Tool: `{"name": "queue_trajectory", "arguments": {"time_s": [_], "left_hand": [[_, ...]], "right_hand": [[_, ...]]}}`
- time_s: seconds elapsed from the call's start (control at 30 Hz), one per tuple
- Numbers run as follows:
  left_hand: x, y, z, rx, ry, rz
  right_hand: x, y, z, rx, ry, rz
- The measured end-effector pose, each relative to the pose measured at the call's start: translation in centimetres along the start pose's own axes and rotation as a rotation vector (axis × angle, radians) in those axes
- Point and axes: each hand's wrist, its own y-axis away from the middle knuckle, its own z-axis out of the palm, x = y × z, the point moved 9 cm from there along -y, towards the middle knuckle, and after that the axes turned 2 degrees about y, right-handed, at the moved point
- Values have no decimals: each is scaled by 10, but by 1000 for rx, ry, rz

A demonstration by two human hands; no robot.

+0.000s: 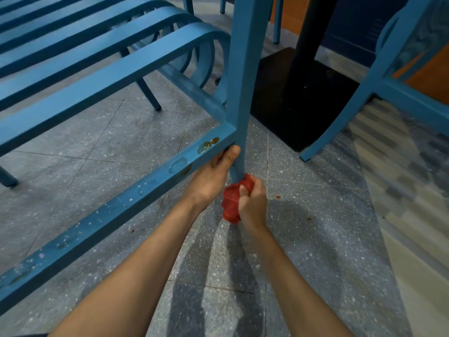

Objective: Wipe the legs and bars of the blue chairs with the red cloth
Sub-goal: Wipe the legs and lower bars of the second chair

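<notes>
**floorwatcher:** Red cloth (232, 205) is balled up in the right grip (251, 203), fingers closed round it, pressed against the low end of the leg (243, 93) on the blue chair (73, 76). That's about 6 o'clock from where the leg meets the long bar (116, 205). Left grip (213, 173) is curled round that joint from underneath, thumb on the leg, steadying things.

**tilefan:** how's that rag gonna handle tho?

**floorwatcher:** Soft, floppy, weighs nothing I'd guess. Bunching it in the fist seems right, or loose ends would drag on the floor (315, 239). The frame looks like stiff painted metal, so no flex. The bar runs off to 8 o'clock with wet blobs and a brown spill (207, 145) near the joint. Probably slick, so I'd hold a dry stretch. Black table base (303, 100) sits close at 2 o'clock.
</notes>
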Motion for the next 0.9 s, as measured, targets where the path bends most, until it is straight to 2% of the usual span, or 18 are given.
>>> {"name": "queue_trajectory", "arguments": {"time_s": [0.17, 0.3, 0.4, 0.63, 0.77, 0.9], "left_hand": [[3, 2, 0, -18, 2, 0], [4, 0, -2, -81, 90, -14], [7, -1, -17, 2, 102, 30], [-1, -7, -20, 43, 132, 43], [-1, -8, -19, 51, 139, 54], [4, -7, -17, 32, 159, 71]], "right_hand": [[-38, 5, -15, 21, -106, -45], [-87, 28, -34, 30, -178, -303], [-87, 33, -35, 59, -125, -415], [-39, 12, -17, 16, 48, -291], [-49, 8, -21, -20, -27, -225], [-86, 17, -34, -33, -156, -293]]}}
